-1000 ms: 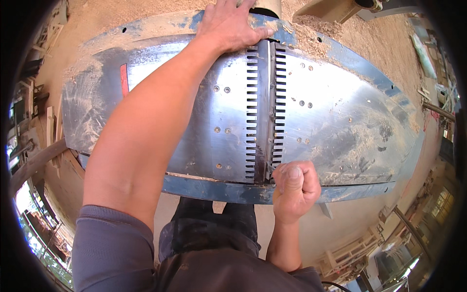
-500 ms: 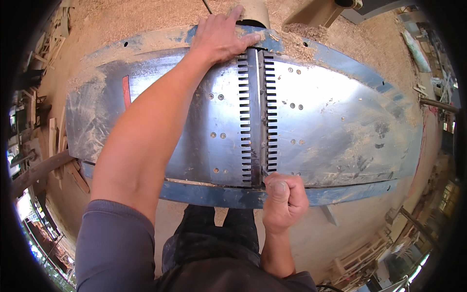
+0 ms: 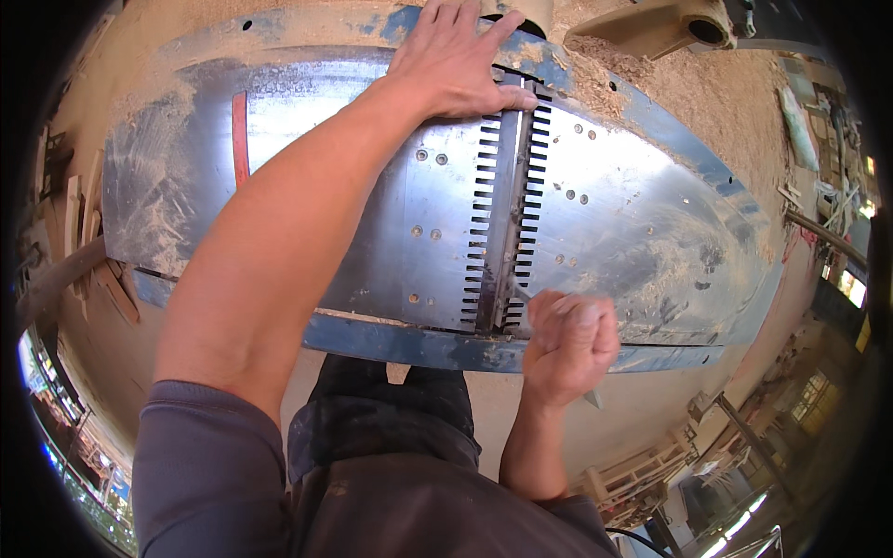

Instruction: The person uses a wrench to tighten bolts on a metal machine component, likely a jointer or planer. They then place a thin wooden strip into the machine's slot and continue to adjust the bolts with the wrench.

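Note:
A metal planer table (image 3: 642,214) lies across the view, split in the middle by a slot with toothed edges. In the slot sits a long cutter head (image 3: 503,205). My left hand (image 3: 458,65) lies spread at the slot's far end, its thumb over the cutter head and its fingers reaching across the far blue rim. At the near end, my right hand (image 3: 569,339) is closed in a fist around a thin metal tool (image 3: 522,294). The tool's tip points at the cutter head; the fist hides the rest, so its kind is unclear.
A red strip (image 3: 241,139) lies on the left half of the table. Sawdust (image 3: 595,70) covers the far rim and the floor behind. Wood pieces (image 3: 79,223) stand at the left. A cast metal part with a round hole (image 3: 651,28) lies beyond the rim.
My right hand has moved to the right, away from the slot, with the thin tool. My left thumb has come from the far rim onto the cutter head. The view has shifted somewhat.

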{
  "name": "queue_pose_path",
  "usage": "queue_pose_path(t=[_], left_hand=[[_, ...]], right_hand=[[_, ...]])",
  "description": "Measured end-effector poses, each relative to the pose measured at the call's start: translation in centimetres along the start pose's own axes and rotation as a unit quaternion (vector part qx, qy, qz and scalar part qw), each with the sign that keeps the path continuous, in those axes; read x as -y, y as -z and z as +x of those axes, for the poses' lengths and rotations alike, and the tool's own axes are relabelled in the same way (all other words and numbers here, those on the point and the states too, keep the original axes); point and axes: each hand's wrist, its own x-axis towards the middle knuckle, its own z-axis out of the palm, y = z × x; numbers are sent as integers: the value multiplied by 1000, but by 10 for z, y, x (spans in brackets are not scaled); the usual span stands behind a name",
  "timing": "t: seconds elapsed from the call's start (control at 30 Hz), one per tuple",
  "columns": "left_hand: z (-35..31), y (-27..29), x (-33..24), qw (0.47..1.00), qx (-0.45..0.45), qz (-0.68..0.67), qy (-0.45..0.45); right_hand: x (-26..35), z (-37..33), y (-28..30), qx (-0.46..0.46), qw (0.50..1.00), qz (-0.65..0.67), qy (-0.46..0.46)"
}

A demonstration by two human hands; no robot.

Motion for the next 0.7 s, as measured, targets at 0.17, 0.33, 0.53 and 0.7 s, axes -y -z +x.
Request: queue_pose_path(t=[0.17, 0.33, 0.53, 0.7], left_hand=[[2, 25, 1, 994, 61, -89, 27], [2, 31, 0, 991, 86, -99, 35], [-1, 39, -2, 986, 105, -128, 39], [-1, 43, -6, 984, 116, -128, 49]], right_hand=[[-5, 36, -10, 21, 999, 30, 18], [-11, 45, -14, 27, 1000, 13, -7], [-11, 80, -21, 32, 991, -18, -127], [-13, 87, -19, 46, 984, -23, -173]])
